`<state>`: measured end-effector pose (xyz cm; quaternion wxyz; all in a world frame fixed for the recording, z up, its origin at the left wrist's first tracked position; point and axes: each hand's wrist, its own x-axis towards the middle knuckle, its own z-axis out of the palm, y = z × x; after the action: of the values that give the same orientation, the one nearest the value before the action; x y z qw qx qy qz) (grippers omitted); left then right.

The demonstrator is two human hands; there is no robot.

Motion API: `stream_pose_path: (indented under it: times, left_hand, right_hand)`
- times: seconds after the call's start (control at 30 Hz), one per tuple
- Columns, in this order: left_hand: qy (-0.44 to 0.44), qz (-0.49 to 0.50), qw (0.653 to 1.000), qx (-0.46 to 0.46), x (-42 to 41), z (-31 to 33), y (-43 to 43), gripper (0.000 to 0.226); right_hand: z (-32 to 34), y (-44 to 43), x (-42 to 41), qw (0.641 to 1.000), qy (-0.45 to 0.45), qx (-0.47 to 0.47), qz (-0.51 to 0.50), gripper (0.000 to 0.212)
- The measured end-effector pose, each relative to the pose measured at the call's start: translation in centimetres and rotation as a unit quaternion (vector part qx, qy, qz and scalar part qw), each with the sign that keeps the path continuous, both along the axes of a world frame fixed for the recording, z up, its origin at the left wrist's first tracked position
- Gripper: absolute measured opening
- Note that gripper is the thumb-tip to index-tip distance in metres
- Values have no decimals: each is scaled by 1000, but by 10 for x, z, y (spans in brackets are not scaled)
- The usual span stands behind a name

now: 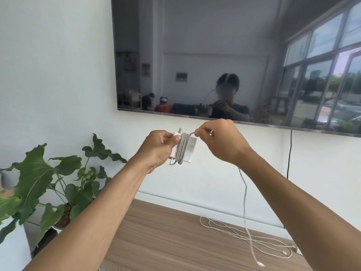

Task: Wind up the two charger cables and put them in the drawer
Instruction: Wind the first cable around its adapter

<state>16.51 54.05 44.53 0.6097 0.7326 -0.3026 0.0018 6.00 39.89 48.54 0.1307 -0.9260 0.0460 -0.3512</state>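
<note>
Head view: the left hand [158,147] grips the white charger brick [188,151] held up before the wall, the right hand [220,140] pinches the grey cable [244,192] wound round it. The second cable [234,229] lies loose on the wooden cabinet top [156,241]; the hanging tail could snag it. Open air around both hands

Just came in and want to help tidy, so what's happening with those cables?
A person is winding a grey cable around a white charger brick. The left hand holds the brick while the right hand pinches the cable and guides the loops; the rest hangs down toward the wooden cabinet top. A second cable lies there loose, not yet wound. No drawer shows in this view.
</note>
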Motion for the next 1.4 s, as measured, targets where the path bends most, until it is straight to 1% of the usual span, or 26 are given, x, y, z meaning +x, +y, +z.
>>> stream_pose_path:
  times: [0.07,0.13,0.23,0.3,0.37,0.43,0.6,0.67,0.7,0.73,0.8,0.87,0.97,1.03,1.07,1.13,1.23,1.3,1.4]
  left_hand:
    - [16,15,999,-26,1,1,-1,24]
    - [49,15,997,-56,4,3,0,23]
    - [76,12,994,-83,5,5,0,23]
    - [91,14,991,-102,5,7,1,23]
    - [119,-1,984,-132,4,10,3,25]
    - [140,-30,979,-148,0,11,3,26]
    - [140,-94,977,-127,-4,7,9,25]
    - [139,-119,976,-117,-4,6,13,28]
    - [129,-127,978,-99,-4,4,14,30]
    - [116,-134,981,-78,-5,2,14,30]
    - [93,-142,984,-44,-7,-2,15,26]
    - [78,-148,986,-23,-7,-6,15,19]
    - [40,-137,989,35,-6,-13,17,14]
    - [-5,-108,991,83,-6,-19,15,12]
    - [-15,-94,991,89,-6,-23,14,10]
    - [-8,-68,995,73,-6,-28,10,7]
    - [14,-30,999,42,1,-33,5,7]
    - [25,-23,999,38,4,-35,0,10]
    - [17,-8,998,52,5,-38,-9,21]
  right_hand:
    - [-11,12,1,998,-35,-44,-5,30]
    - [-27,21,0,995,-75,-62,0,31]
    - [-49,31,-6,990,-130,-37,32,26]
    - [-65,33,-6,988,-145,-23,55,23]
    - [-81,33,-2,988,-136,15,72,24]
    - [-94,29,3,986,-123,76,86,24]
    - [-98,14,8,977,-61,167,116,22]
    - [-90,6,8,978,-41,177,103,20]
    - [-84,2,8,980,-28,172,93,22]
    - [-77,-2,9,984,-10,159,86,28]
    - [-64,-7,10,988,42,130,75,41]
    - [-53,-10,12,988,95,105,60,40]
    - [-41,-16,15,986,143,82,41,30]
    - [-34,-19,17,986,144,78,33,22]
    - [-31,-20,17,986,144,77,26,20]
    - [-27,-20,15,988,140,71,7,20]
    - [-27,-14,9,994,102,46,-8,24]
    - [-31,-9,6,996,80,35,-8,24]
    - [-43,-6,4,999,47,11,-7,26]
